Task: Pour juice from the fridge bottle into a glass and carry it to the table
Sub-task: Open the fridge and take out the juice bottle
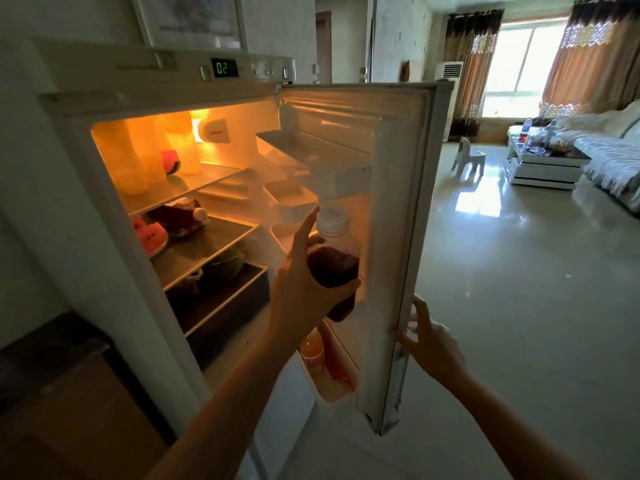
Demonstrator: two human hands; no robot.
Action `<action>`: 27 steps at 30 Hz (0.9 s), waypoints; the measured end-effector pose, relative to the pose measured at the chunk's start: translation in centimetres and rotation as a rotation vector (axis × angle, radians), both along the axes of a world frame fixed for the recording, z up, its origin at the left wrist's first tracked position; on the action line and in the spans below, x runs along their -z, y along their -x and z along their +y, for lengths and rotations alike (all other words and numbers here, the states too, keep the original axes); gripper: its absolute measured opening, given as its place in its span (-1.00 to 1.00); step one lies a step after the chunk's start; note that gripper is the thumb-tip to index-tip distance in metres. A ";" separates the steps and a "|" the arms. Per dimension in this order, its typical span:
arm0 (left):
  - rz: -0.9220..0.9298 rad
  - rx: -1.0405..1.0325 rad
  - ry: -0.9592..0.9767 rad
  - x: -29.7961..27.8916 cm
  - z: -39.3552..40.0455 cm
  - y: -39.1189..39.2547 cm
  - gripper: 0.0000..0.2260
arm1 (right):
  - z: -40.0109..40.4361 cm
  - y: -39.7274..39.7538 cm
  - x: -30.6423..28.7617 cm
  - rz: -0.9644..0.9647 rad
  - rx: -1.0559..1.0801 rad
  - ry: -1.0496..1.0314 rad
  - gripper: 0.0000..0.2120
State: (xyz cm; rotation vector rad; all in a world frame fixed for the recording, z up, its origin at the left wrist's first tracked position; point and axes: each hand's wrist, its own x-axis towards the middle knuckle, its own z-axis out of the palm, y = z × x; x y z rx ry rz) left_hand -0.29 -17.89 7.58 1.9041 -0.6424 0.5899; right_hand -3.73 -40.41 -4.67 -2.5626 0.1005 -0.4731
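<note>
- Bottle (334,268): dark juice, white cap, upright at the fridge door (398,209) shelf.
- Left hand (304,292): grip clamped round bottle body, apparently to lift it clear.
- Right hand (429,344): grip closed on door edge, holding it open.

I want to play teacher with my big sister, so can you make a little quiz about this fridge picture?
1. True or false: the fridge door is open.
2. Which hand is wrapped around the juice bottle? A) left hand B) right hand C) neither
3. Fill in: the bottle's cap is ____ in colour.

Key
1. True; the shelves inside are lit and showing.
2. A; the right hand grips the door's outer edge instead.
3. White; the juice below it looks dark red.
</note>
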 end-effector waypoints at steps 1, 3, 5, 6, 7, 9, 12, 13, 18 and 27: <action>0.004 0.012 0.006 -0.3 -0.1 0.5 -0.07 | -0.2 0.5 -0.4 0.029 0.023 0.017 -0.26; 0.000 0.043 -0.005 -0.7 -0.3 1.4 -0.05 | -0.5 1.9 -1.5 0.070 0.067 0.034 -0.27; -0.023 0.086 -0.014 -1.1 -0.6 2.2 -0.05 | -1.1 3.6 -2.7 0.069 0.104 0.059 -0.29; -0.034 0.109 -0.011 -1.3 -0.9 2.7 -0.05 | -1.3 4.6 -3.3 0.069 0.130 0.086 -0.29; -0.043 0.139 -0.006 -1.4 -1.2 3.0 -0.05 | -1.5 5.5 -3.9 0.077 0.170 0.114 -0.28; -0.079 0.218 0.004 -1.6 -1.9 3.8 -0.05 | -1.9 7.4 -4.9 0.075 0.255 0.156 -0.28; -0.102 0.313 0.028 -1.7 -3.3 5.4 -0.07 | -2.1 10.4 -5.7 0.092 0.309 0.196 -0.30; -0.090 0.343 0.038 -1.6 -3.9 6.0 -0.07 | -2.2 11.5 -5.9 0.107 0.320 0.203 -0.31; -0.020 0.505 0.018 -0.1 -6.9 8.4 -0.07 | -2.9 16.9 -5.9 0.155 0.399 0.211 -0.36; 0.067 0.526 -0.076 2.2 -16.4 10.0 0.03 | -11.0 22.6 -6.5 0.190 0.437 0.259 -0.37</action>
